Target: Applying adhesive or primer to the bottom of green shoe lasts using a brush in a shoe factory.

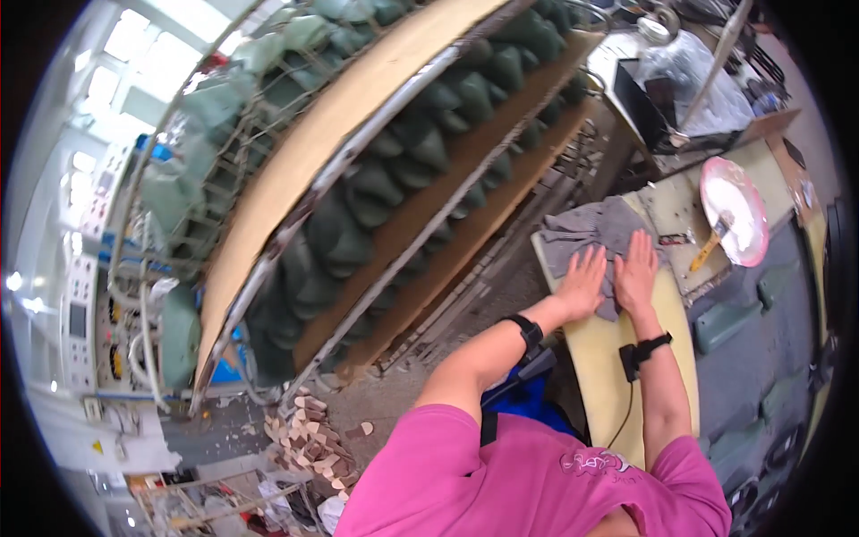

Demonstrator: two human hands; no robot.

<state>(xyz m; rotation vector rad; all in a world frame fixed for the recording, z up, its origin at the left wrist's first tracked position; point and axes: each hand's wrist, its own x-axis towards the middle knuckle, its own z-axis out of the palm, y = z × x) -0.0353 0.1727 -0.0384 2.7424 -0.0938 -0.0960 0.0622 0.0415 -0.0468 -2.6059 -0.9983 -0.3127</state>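
Note:
Both of my hands lie flat on a crumpled grey cloth [582,227] at the far end of a long pale-yellow padded board [598,380]. My left hand [582,283] has its fingers stretched out over the cloth's near part. Close beside it on the right, my right hand [636,270] also rests with fingers extended. Neither hand grips anything that I can see. To the right of the cloth, a pink bowl [763,225] holds a white substance. A brush with a yellow handle [703,254] leans in that bowl.
A tiered rack [349,143] of dark green moulded pieces [335,234] stands on the left. Green moulds [735,320] lie on a grey surface at right. Tan cut pieces [309,436] are heaped on the floor. Clear plastic [693,85] fills a box at the back right.

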